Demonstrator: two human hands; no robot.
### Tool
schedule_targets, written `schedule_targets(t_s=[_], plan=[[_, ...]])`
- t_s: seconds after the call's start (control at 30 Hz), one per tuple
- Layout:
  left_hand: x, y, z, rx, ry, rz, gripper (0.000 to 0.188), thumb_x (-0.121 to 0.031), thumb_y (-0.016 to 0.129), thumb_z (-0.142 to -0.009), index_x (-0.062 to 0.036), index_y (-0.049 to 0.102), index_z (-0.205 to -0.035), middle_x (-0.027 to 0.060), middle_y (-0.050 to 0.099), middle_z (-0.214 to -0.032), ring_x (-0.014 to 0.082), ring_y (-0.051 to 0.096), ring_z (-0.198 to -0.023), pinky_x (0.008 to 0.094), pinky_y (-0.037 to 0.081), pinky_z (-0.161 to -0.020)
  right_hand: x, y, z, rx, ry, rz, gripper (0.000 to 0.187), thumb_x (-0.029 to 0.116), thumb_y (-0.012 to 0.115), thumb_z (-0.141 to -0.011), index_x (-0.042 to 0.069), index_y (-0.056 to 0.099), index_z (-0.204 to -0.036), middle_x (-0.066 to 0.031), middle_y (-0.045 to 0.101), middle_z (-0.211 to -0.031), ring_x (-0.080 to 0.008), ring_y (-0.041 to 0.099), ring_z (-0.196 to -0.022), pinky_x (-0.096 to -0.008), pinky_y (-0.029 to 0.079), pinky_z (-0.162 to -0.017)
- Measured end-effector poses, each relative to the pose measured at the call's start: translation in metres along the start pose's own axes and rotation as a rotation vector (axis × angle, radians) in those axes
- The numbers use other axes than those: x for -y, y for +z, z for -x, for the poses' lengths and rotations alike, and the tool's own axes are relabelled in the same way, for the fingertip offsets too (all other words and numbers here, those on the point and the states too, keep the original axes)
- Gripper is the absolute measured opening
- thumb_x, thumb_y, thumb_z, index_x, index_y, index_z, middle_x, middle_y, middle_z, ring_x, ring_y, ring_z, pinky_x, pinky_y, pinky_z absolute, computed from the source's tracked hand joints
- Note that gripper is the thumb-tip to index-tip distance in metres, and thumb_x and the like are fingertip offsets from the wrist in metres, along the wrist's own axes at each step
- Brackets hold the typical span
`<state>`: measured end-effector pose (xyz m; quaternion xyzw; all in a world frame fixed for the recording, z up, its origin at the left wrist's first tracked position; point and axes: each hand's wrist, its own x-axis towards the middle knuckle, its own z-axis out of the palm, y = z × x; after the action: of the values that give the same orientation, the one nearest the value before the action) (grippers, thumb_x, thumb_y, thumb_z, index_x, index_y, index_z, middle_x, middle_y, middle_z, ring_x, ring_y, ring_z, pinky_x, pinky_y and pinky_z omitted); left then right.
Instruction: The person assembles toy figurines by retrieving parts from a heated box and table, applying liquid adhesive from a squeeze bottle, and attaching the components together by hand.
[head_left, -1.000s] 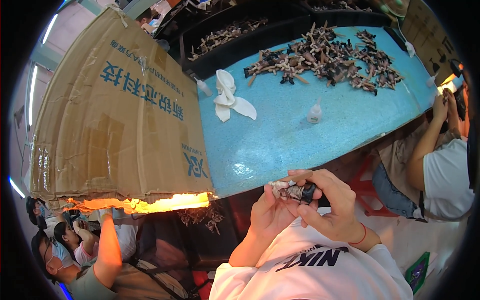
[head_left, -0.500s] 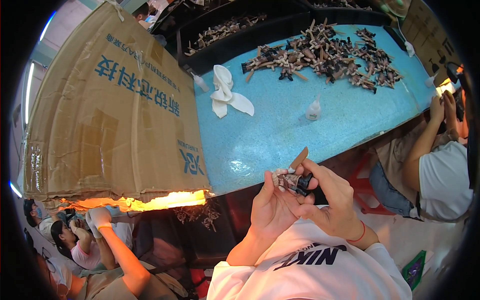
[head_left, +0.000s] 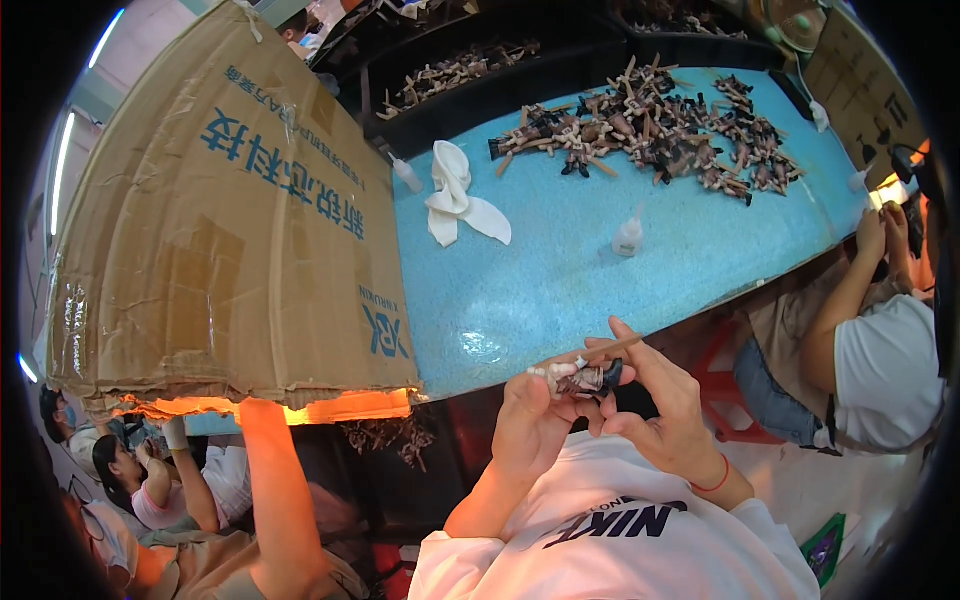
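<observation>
A small painted figurine [head_left: 578, 380] with dark boots and a long flat brown piece is between my two hands, just off the table's near edge. The fingers of my left hand [head_left: 522, 425] close around its pale upper end. My right hand [head_left: 668, 412] pinches it near the boots, with the index finger stretched up past the brown piece. Fingers partly cover the figurine's body. On the blue tabletop [head_left: 530, 285] beyond, a small white dropper bottle [head_left: 628, 238] stands nearest to my hands.
Many similar figurines [head_left: 650, 130] lie heaped at the table's far side, with black bins [head_left: 450, 115] behind. A white cloth [head_left: 455, 195] and another dropper bottle [head_left: 407, 175] lie by a large cardboard sheet [head_left: 230, 220] at left. Co-workers sit left and right [head_left: 885, 340].
The figurine has tilted in my hands, its brown piece now lying flatter and pointing right. At left, a co-worker's arm has reached up behind the cardboard's lower edge.
</observation>
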<state>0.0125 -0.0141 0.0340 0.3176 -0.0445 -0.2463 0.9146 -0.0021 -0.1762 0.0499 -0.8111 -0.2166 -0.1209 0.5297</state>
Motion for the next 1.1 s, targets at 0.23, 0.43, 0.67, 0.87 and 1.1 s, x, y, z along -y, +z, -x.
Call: schedule_targets(t_s=[0.23, 0.43, 0.67, 0.87, 1.1], plan=[[-0.004, 0.001, -0.001, 0.027, 0.331, -0.571, 0.063, -0.047, 0.060, -0.081, 0.0102, 0.057, -0.106, 0.0230, 0.061, -0.097, 0.0244, 0.060, -0.074, 0.0295, 0.048, -0.058, -0.011, -0.001, 0.009, 0.056, 0.072, -0.035, 0.075, 0.025, 0.069, -0.075, -0.006, 0.031, -0.132, -0.0214, 0.057, -0.109, -0.0325, 0.058, -0.094, -0.0374, 0.046, -0.081], [-0.018, -0.002, -0.016, 0.151, 0.729, -1.119, 0.051, -0.027, 0.070, -0.074, 0.0072, 0.057, -0.109, 0.0194, 0.061, -0.100, 0.0260, 0.059, -0.076, 0.0328, 0.047, -0.064, -0.019, 0.000, 0.011, 0.093, 0.096, 0.006, 0.073, 0.020, 0.069, -0.075, -0.003, 0.031, -0.133, -0.0191, 0.056, -0.110, -0.0294, 0.058, -0.089, -0.0370, 0.047, -0.077], [-0.033, 0.013, -0.030, 0.102, 0.949, -1.463, 0.049, -0.034, 0.068, -0.076, 0.0069, 0.059, -0.103, 0.0223, 0.062, -0.097, 0.0267, 0.058, -0.070, 0.0309, 0.045, -0.062, -0.028, -0.003, 0.016, 0.091, 0.156, -0.023, 0.072, 0.018, 0.068, -0.076, -0.001, 0.031, -0.134, -0.0193, 0.057, -0.108, -0.0296, 0.058, -0.087, -0.0372, 0.047, -0.075], [-0.039, 0.018, -0.040, -0.003, 0.950, -1.584, 0.049, -0.033, 0.069, -0.074, 0.0056, 0.060, -0.103, 0.0184, 0.063, -0.096, 0.0259, 0.058, -0.068, 0.0294, 0.045, -0.060, -0.029, -0.008, 0.018, 0.161, 0.235, 0.002, 0.066, 0.013, 0.065, -0.079, 0.000, 0.032, -0.134, -0.0195, 0.057, -0.110, -0.0287, 0.060, -0.086, -0.0356, 0.048, -0.076], [-0.036, 0.011, -0.048, 0.172, 0.031, 0.029, 0.064, -0.051, 0.023, -0.094, 0.0026, 0.042, -0.123, 0.0297, 0.057, -0.104, 0.0307, 0.063, -0.077, 0.0379, 0.054, -0.061, -0.040, -0.009, 0.026, 0.192, 0.218, 0.030, 0.065, 0.019, 0.065, -0.079, -0.001, 0.034, -0.132, -0.0201, 0.059, -0.100, -0.0312, 0.059, -0.079, -0.0393, 0.047, -0.069]])
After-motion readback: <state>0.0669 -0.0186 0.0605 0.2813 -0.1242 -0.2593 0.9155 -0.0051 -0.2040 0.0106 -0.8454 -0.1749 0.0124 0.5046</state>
